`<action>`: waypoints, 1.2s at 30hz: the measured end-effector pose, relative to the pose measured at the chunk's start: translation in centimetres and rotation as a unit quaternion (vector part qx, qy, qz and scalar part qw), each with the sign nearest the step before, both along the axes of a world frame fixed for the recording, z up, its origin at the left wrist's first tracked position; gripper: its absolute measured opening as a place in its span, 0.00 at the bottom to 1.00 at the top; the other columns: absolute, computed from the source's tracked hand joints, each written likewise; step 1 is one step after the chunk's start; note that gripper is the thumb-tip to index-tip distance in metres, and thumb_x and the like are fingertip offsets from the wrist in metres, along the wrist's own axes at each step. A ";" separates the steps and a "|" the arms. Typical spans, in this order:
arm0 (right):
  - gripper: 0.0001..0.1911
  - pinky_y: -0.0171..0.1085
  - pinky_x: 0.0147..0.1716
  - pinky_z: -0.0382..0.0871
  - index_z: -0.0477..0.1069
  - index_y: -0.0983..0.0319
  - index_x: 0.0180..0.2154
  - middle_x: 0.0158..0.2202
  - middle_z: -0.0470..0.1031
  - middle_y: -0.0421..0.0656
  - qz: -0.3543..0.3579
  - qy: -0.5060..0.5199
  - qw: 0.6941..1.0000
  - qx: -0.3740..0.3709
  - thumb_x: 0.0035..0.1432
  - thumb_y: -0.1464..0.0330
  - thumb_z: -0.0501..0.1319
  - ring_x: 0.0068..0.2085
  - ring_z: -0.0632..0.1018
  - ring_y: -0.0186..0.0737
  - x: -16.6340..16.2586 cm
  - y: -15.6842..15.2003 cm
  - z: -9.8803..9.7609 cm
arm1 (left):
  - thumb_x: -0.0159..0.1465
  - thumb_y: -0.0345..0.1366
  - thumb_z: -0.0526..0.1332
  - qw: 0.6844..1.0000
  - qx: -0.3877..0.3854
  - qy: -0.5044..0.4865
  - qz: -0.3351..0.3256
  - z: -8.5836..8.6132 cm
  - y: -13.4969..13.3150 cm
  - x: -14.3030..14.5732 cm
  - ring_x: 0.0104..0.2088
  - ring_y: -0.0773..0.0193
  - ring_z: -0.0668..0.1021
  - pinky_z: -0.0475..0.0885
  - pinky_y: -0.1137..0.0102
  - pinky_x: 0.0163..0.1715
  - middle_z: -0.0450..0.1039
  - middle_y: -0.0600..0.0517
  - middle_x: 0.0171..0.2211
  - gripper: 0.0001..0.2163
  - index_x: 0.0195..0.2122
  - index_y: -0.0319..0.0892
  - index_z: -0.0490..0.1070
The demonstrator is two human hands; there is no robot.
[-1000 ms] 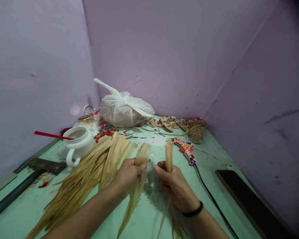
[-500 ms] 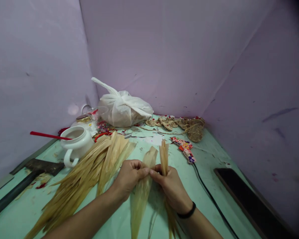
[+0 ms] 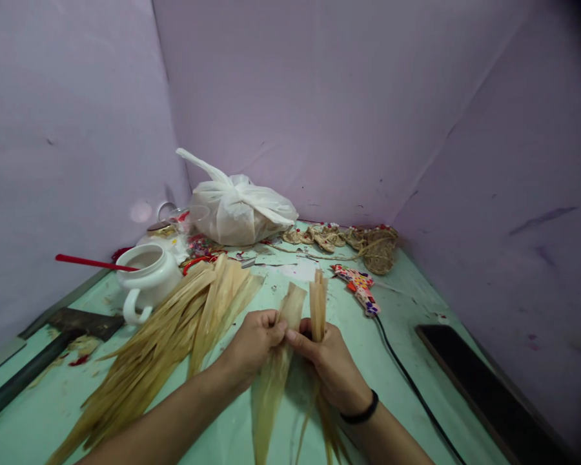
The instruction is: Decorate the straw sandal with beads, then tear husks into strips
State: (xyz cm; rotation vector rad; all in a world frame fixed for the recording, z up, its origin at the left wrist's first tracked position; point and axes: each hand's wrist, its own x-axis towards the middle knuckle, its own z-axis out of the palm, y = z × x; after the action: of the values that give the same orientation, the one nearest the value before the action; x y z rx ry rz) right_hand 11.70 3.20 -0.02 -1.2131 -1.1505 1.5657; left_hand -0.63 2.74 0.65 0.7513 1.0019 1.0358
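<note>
Between thumb and fingers, my left hand [image 3: 259, 339] pinches a pale, broad corn husk [image 3: 271, 394], which stands up above the fingers and trails down to the table. My right hand [image 3: 326, 358] is closed around a narrow bundle of folded husk strips [image 3: 318, 300]; its thumb and forefinger also touch the edge of the broad husk. The two hands nearly meet at the thumbs. A black band circles the right wrist. Left of my hands lies a fanned pile of dried husks [image 3: 164, 342].
On the left stand a white pot [image 3: 148, 284] with a red stick [image 3: 94, 261] in it and a dark-handled hatchet [image 3: 80, 326]. Behind sit a knotted white bag [image 3: 242, 213] and woven pieces [image 3: 380, 252]. To the right are a flower-patterned glue gun [image 3: 361, 287] with its cord and a long black slab [image 3: 484, 387].
Both hands have shifted very slightly left, with the broad husk tilting a little. The grips are the same, and a thin husk strip below my right hand hangs differently.
</note>
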 end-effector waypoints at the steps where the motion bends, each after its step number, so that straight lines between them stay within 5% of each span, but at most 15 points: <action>1: 0.17 0.32 0.18 0.48 0.63 0.63 0.18 0.15 0.57 0.33 0.003 0.002 1.000 0.004 0.37 0.60 0.68 0.19 0.56 0.28 0.0 0.0 -0.1 | 0.41 0.44 0.67 1.000 0.006 0.005 0.001 -0.1 -0.1 0.1 0.17 0.72 0.62 0.55 0.76 0.19 0.63 0.57 0.15 0.16 0.19 0.38 0.64; 7: 0.15 0.30 0.18 0.49 0.63 0.64 0.19 0.17 0.58 0.34 0.028 0.044 0.998 0.017 0.40 0.63 0.67 0.21 0.58 0.28 -0.1 -0.2 -0.7 | 0.44 0.45 0.65 1.000 0.021 0.011 0.000 -0.5 -0.5 0.7 0.19 0.72 0.63 0.55 0.75 0.20 0.64 0.55 0.17 0.15 0.21 0.37 0.66; 12: 0.15 0.27 0.13 0.43 0.65 0.64 0.20 0.15 0.57 0.33 0.013 0.150 0.986 -0.071 0.39 0.63 0.68 0.16 0.54 0.25 0.7 0.4 0.7 | 0.43 0.43 0.66 0.999 0.018 0.015 0.047 -0.2 0.2 -0.2 0.17 0.73 0.63 0.57 0.76 0.19 0.63 0.57 0.15 0.15 0.18 0.38 0.63; 14: 0.13 0.26 0.14 0.53 0.68 0.65 0.22 0.21 0.66 0.38 -0.014 0.195 0.977 -0.086 0.39 0.63 0.68 0.20 0.63 0.27 1.7 1.0 1.7 | 0.43 0.42 0.66 0.997 0.015 0.024 0.073 0.0 0.8 -1.1 0.17 0.74 0.63 0.59 0.77 0.18 0.63 0.57 0.15 0.15 0.18 0.39 0.62; 16: 0.11 0.30 0.25 0.68 0.70 0.65 0.23 0.26 0.71 0.41 -0.047 0.242 0.966 -0.083 0.40 0.64 0.68 0.28 0.72 0.34 3.2 1.6 2.9 | 0.42 0.41 0.67 0.995 0.014 0.030 0.096 0.2 1.4 -2.0 0.18 0.73 0.64 0.61 0.77 0.18 0.62 0.58 0.16 0.14 0.18 0.39 0.62; 19: 0.09 0.36 0.31 0.73 0.68 0.63 0.24 0.21 0.70 0.38 -0.026 0.332 0.939 -0.085 0.40 0.69 0.68 0.27 0.74 0.35 6.3 2.2 4.5 | 0.42 0.40 0.67 0.993 0.020 0.038 0.111 0.4 2.0 -2.9 0.18 0.73 0.64 0.61 0.77 0.18 0.62 0.59 0.17 0.14 0.19 0.39 0.62; 23: 0.06 0.17 0.07 0.53 0.62 0.61 0.26 0.16 0.59 0.30 0.050 0.512 0.853 -0.084 0.53 0.73 0.58 0.12 0.58 0.20 10.4 2.0 5.6 | 0.44 0.39 0.66 0.992 0.034 0.046 0.113 0.4 2.3 -3.5 0.17 0.74 0.63 0.58 0.78 0.18 0.62 0.58 0.15 0.13 0.17 0.39 0.62; 25: 0.06 0.15 0.06 0.44 0.61 0.61 0.27 0.15 0.53 0.29 0.063 0.580 0.810 -0.058 0.56 0.72 0.56 0.11 0.53 0.19 11.8 1.7 5.9 | 0.45 0.39 0.66 0.992 0.040 0.048 0.109 0.2 2.3 -3.5 0.17 0.75 0.62 0.56 0.78 0.18 0.62 0.58 0.13 0.13 0.17 0.39 0.62; 27: 0.08 0.15 0.07 0.41 0.60 0.61 0.25 0.15 0.50 0.28 0.064 0.599 0.797 -0.034 0.53 0.70 0.59 0.12 0.49 0.19 12.4 1.7 6.0 | 0.45 0.39 0.65 0.993 0.039 0.048 0.098 0.1 2.2 -3.4 0.16 0.75 0.62 0.55 0.78 0.18 0.63 0.58 0.12 0.13 0.16 0.39 0.62; 29: 0.13 0.16 0.07 0.39 0.60 0.61 0.22 0.15 0.51 0.28 0.049 0.551 0.832 -0.041 0.47 0.69 0.65 0.12 0.47 0.18 11.8 1.8 5.9 | 0.44 0.40 0.66 0.995 0.033 0.050 0.083 0.1 2.0 -3.1 0.15 0.75 0.62 0.55 0.77 0.17 0.63 0.57 0.12 0.13 0.17 0.38 0.63; 33: 0.15 0.21 0.08 0.38 0.62 0.62 0.20 0.14 0.52 0.29 -0.019 0.277 0.956 -0.094 0.38 0.70 0.69 0.14 0.47 0.20 7.4 1.8 4.5 | 0.43 0.41 0.67 0.997 0.013 0.054 0.045 0.0 1.4 -2.1 0.15 0.74 0.63 0.56 0.77 0.17 0.64 0.57 0.13 0.14 0.18 0.38 0.64; 36: 0.17 0.24 0.09 0.37 0.68 0.63 0.28 0.13 0.51 0.28 -0.030 0.114 0.988 -0.103 0.36 0.64 0.70 0.13 0.48 0.21 3.0 1.2 2.6 | 0.43 0.42 0.67 0.998 0.003 0.062 0.015 -0.3 0.9 -1.2 0.14 0.74 0.64 0.56 0.76 0.17 0.65 0.56 0.13 0.14 0.18 0.37 0.65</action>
State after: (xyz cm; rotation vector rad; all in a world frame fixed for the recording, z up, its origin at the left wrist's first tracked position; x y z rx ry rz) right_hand 14.67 4.37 2.62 -1.1518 -0.8146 1.7586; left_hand -1.79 3.63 0.35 0.8166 1.1193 1.0277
